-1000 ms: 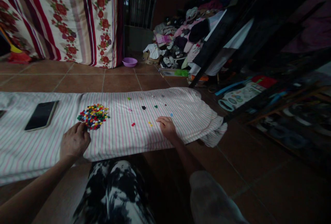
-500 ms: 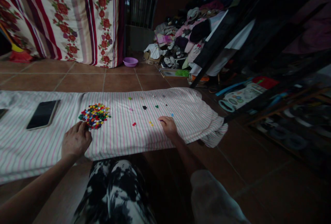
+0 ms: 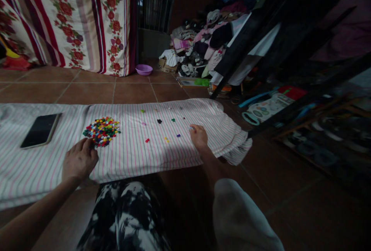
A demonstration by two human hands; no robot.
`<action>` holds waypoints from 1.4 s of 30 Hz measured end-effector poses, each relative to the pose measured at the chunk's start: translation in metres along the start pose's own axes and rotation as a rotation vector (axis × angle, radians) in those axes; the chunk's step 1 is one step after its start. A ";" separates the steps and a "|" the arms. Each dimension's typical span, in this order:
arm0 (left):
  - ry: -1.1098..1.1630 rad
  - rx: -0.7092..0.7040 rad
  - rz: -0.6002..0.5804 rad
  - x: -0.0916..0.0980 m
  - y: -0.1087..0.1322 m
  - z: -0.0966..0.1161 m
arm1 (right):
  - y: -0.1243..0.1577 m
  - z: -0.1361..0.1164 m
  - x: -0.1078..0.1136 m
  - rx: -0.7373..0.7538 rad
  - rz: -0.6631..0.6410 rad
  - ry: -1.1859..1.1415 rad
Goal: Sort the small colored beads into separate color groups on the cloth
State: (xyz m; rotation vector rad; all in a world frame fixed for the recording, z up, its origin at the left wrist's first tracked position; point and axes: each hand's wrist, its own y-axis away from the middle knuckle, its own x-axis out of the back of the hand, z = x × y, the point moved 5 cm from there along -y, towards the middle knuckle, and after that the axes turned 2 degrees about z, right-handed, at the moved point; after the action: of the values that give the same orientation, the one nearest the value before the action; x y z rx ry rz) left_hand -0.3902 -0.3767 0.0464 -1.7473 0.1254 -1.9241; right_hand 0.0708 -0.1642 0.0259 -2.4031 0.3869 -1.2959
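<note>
A heap of small multicoloured beads [image 3: 103, 130] lies on the striped cloth [image 3: 130, 158]. At its lower left edge is my left hand [image 3: 79, 160], with fingers bent and closed; whatever they hold is hidden. Further right, my right hand [image 3: 199, 137] is closed in a pinch, its fingertips at a light blue bead [image 3: 191, 128] on the cloth. Spaced-out little groups by colour lie between the hands: red beads [image 3: 147, 140], yellow beads [image 3: 166, 139], purple beads [image 3: 178, 135], black beads [image 3: 159, 121], dark green beads [image 3: 173, 120], pink beads [image 3: 144, 123] and light green beads [image 3: 142, 111].
A phone [image 3: 40, 130] lies on the cloth left of the heap. Beyond, on the tiled floor, are a purple basin [image 3: 144, 69] and a pile of clothes [image 3: 199, 42]. A dark post [image 3: 232, 67] slants up at the right, close to the cloth's far end.
My right hand has moved right, from the purple beads to the light blue bead, uncovering the purple ones. My left hand stays by the heap. The whole view has shifted slightly.
</note>
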 end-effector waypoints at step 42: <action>-0.025 0.048 -0.028 -0.002 0.000 -0.002 | 0.077 -0.108 -0.048 0.357 -0.201 -0.235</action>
State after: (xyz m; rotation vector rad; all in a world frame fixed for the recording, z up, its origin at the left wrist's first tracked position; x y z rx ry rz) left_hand -0.3920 -0.3762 0.0447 -1.7495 0.0453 -1.9089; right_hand -0.0500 -0.2346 0.0099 -2.2896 -0.1454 -1.0377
